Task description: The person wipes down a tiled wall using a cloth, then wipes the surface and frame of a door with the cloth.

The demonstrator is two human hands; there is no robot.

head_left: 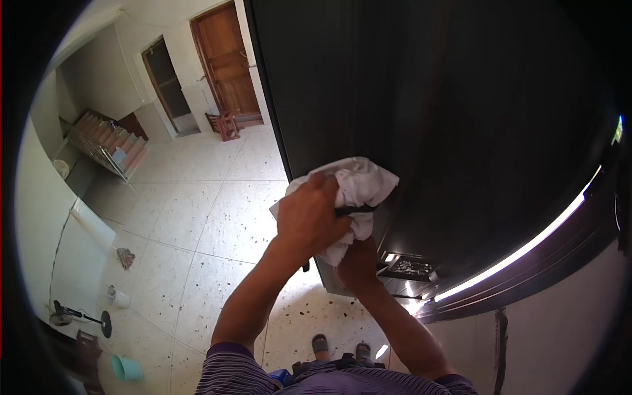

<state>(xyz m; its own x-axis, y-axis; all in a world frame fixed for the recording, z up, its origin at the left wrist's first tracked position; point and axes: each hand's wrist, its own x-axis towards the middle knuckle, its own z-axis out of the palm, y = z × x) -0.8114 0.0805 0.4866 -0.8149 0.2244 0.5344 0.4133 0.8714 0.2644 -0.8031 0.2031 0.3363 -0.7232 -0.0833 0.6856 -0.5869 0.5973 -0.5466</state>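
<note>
A crumpled white cloth (365, 182) is bunched against the large dark door (461, 118), near the door's left edge. My left hand (306, 216) is closed on the cloth, its fingers bent into the folds. Just below and to the right, my right hand (359, 266) is closed around the lower part of the same cloth; its fingertips are partly hidden. A dark bar-like part (354, 210) shows between the folds. To the right of my right hand is an ornate metal plate (409, 267) on the door.
Bright light comes through a gap (526, 237) along the right side. Speckled floor tiles (217, 204) stretch away to the left. There stand a black fan (105, 322), a teal bucket (126, 367), a reddish stool (228, 126), a staircase (108, 141) and a wooden door (227, 59).
</note>
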